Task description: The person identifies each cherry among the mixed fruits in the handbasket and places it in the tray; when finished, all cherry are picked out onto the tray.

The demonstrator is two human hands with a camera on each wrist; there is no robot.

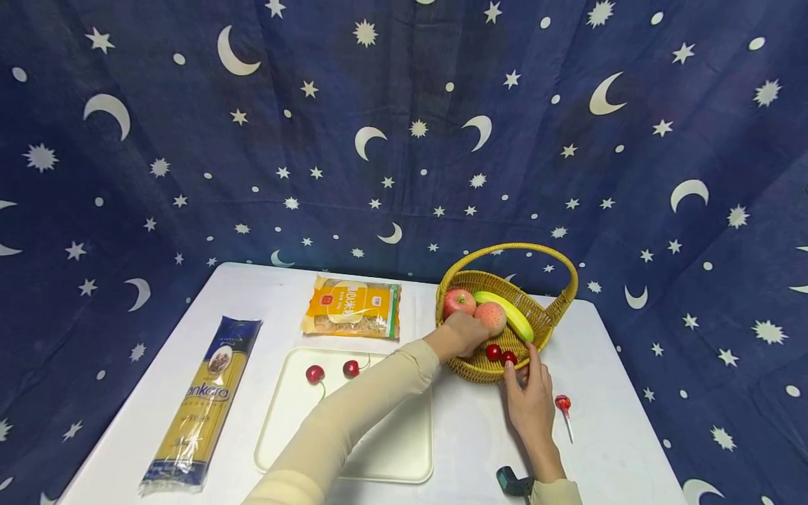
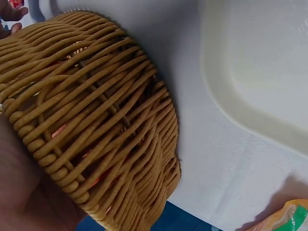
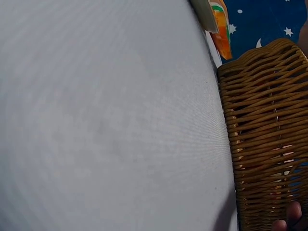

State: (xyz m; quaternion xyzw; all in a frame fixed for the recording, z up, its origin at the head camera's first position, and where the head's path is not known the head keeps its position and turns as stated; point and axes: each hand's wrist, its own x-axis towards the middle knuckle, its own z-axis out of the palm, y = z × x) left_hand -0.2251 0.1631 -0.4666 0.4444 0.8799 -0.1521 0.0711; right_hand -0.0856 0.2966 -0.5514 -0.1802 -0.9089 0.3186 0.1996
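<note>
A wicker basket with an arched handle holds an apple, a peach, a banana and two cherries. My left hand reaches over the basket's near left rim, right beside the peach; its fingertips are hidden, so I cannot tell whether they grip the fruit. In the left wrist view, part of this hand shows at the woven wall. My right hand touches the basket's front right side, thumb and index extended at the rim. Its fingertips show against the wicker in the right wrist view.
Left of the basket, a cream tray carries two cherries under my left forearm. Behind it lies a grain bag; a spaghetti pack lies far left. A red lollipop lies right of my right hand.
</note>
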